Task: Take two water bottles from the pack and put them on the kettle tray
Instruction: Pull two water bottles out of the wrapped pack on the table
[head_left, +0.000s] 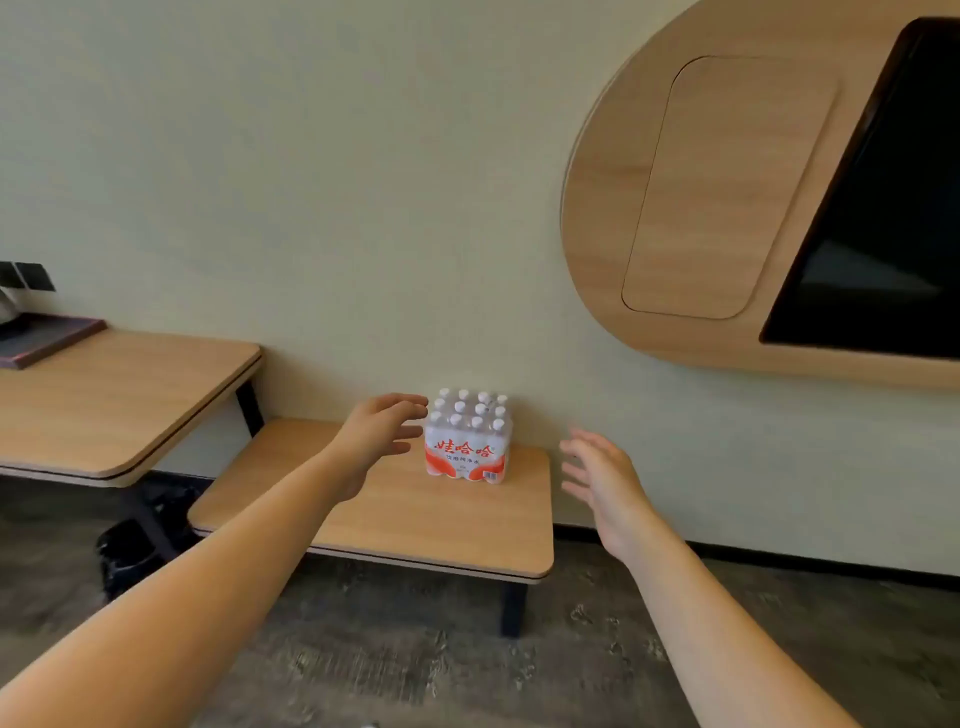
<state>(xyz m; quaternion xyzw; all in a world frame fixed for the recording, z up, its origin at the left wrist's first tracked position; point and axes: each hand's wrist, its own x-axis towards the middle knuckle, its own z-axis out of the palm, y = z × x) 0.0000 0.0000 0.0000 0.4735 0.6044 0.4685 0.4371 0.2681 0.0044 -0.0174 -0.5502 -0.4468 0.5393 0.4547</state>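
So the pack of water bottles (467, 439) is sitting upright on the low wooden bench (415, 519), pushed back near the wall, shrink wrap on and white caps poking up in rows. Nothing's out of it yet as far as I can tell.

My left hand (382, 434) is at the pack's 9 o'clock, fingers spread and empty, tips just beside the top corner caps, maybe brushing the wrap, can't quite tell. My right hand (602, 480) is out around 3 to 4 o'clock, also spread with nothing in it, clearly apart from the pack.

The kettle tray (47, 338) is way off at 9 o'clock on the higher desk (119, 400), only partly in view.

How I'd play this bit: brace the pack with the left palm on its side so it doesn't skid into the wall, then bring the right in over the top and tear the wrap between caps. Pull bottles by the neck, straight up. Yanking sideways will probably just drag the whole pack along.
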